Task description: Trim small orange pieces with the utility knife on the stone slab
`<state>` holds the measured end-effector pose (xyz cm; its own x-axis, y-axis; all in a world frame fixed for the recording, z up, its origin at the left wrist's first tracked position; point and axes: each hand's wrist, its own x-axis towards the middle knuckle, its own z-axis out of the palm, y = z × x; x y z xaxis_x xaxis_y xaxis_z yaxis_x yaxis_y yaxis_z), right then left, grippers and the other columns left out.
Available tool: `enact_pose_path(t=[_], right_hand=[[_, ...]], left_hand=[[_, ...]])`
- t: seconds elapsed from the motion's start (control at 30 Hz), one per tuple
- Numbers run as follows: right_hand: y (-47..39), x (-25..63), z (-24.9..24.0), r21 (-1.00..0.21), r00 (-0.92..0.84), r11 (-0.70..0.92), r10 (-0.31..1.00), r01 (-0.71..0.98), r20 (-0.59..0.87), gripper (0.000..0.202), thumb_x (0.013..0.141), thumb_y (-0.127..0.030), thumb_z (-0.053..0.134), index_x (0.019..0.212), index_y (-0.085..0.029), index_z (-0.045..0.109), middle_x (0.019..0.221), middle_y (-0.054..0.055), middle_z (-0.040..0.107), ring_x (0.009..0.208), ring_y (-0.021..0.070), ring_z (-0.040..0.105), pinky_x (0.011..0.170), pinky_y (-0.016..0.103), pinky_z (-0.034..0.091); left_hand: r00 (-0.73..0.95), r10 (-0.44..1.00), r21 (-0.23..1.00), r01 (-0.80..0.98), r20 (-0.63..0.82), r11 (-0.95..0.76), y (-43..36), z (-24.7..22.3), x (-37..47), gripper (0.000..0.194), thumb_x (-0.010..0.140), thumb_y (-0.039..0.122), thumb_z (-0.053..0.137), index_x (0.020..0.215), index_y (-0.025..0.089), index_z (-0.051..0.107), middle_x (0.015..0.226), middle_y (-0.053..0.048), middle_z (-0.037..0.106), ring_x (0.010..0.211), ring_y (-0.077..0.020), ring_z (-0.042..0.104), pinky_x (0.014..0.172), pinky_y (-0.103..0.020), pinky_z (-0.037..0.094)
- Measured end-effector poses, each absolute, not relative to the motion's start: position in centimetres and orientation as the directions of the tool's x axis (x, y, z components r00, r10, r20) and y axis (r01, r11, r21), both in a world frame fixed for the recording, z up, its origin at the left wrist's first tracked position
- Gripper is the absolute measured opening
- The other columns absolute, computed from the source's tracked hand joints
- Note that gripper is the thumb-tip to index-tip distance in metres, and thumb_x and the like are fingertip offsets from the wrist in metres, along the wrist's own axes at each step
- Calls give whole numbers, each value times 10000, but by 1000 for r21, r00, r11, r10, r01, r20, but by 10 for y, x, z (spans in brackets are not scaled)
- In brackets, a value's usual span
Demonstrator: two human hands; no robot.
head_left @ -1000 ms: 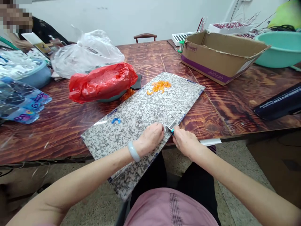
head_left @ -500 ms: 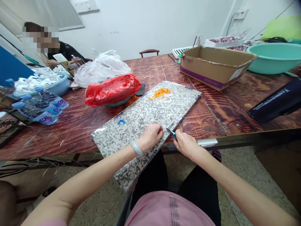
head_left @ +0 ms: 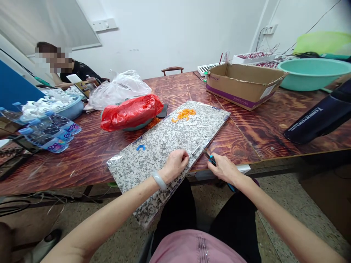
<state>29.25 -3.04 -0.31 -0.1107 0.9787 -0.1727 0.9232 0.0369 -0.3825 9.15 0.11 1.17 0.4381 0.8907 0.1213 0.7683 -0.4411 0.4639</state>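
A speckled grey board (head_left: pixel 164 146) lies slanted across the front of the table. My left hand (head_left: pixel 177 163) rests closed on it; whatever its fingers pinch is too small to make out. Beside those fingers, near the board's right edge, is a small metallic rod (head_left: pixel 195 150). My right hand (head_left: pixel 223 167) is wrapped round blue-handled pliers (head_left: pixel 211 158), whose tip points at the board's edge. Small orange pieces (head_left: pixel 184 114) are heaped on the far part of the board, and a few blue pieces (head_left: pixel 140 147) lie near its left edge.
Behind the board sits a bowl covered by a red bag (head_left: pixel 131 111). Water bottles (head_left: pixel 52 133) and a basin of white parts (head_left: pixel 49 106) are at the left. A cardboard box (head_left: pixel 244 86), a green basin (head_left: pixel 312 73) and a dark cylinder (head_left: pixel 320 113) stand right. A person (head_left: pixel 79 71) sits back left.
My right hand has drawn the pliers a little to the right, off the metallic rod. The whole view has shifted slightly. My left hand stays closed at the board.
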Motion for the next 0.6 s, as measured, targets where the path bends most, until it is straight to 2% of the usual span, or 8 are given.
enact_pose_path(t=[0.17, 0.37, 0.47, 0.6], right_hand=[[-18, 307, -2, -426, -83, 36, 992, 904, -94, 308, 851, -393, 329, 841, -172, 544, 639, 27, 551, 560, 133, 468, 536, 210, 268], [-7, 314, -6, -405, -83, 59, 996, 913, -41, 291, 835, -385, 341, 796, -176, 540, 622, 23, 539, 561, 131, 452, 552, 206, 282], [0, 315, -3, -394, -106, 91, 994, 915, -15, 285, 843, -377, 340, 816, -180, 544, 653, 26, 559, 584, 133, 475, 558, 208, 283], [15, 308, 8, -353, -162, 161, 986, 922, 26, 262, 845, -370, 362, 885, -188, 545, 735, 37, 599, 669, 150, 529, 566, 215, 279]], left_hand=[[432, 893, 476, 763, 127, -437, 1, 11, 91, 131, 760, 169, 462, 732, 147, 588, 698, -23, 607, 657, -126, 532, 633, -238, 396], [404, 904, 499, 760, 140, -417, 3, 7, 96, 142, 768, 177, 460, 746, 151, 598, 696, -19, 610, 649, -122, 536, 614, -230, 391], [396, 904, 467, 776, 163, -424, 5, 5, 101, 136, 774, 167, 455, 745, 152, 587, 708, -21, 600, 664, -124, 533, 629, -235, 395], [437, 876, 366, 796, 204, -482, 4, 5, 106, 154, 823, 186, 422, 767, 152, 562, 767, -31, 569, 732, -129, 528, 682, -243, 404]])
